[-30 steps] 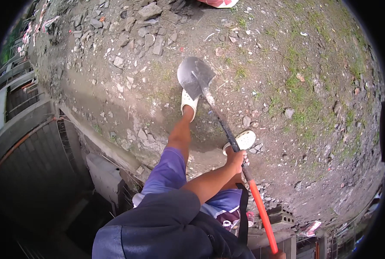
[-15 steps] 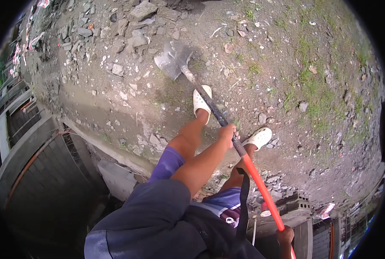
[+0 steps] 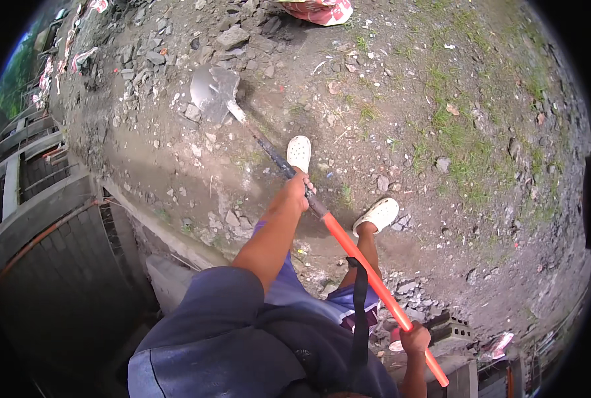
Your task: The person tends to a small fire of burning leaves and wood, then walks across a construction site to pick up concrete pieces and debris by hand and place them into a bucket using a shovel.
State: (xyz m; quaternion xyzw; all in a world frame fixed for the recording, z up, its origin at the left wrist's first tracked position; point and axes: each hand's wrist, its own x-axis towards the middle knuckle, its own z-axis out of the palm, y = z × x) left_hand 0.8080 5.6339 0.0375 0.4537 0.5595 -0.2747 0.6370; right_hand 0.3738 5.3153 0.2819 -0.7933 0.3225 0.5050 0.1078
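A long shovel slants across the view, its grey metal blade at the far left and its orange grip end at the near right. My left hand is closed around the dark part of the shaft, just beyond the orange section. Lower right, my right hand grips the orange section near its end. The blade hangs over or rests on the stony soil; I cannot tell whether it touches. No load shows on it. My cream clog stands beside the shaft.
Broken rocks lie heaped beyond the blade, near a red and white sack. Grass patches grow on the right. A concrete ledge drops away at the left. A hollow block sits at near right.
The shovel has swung left with both hands on it, its blade moving from above my foot toward the far left. Both hands have shifted left. The sack has come into view.
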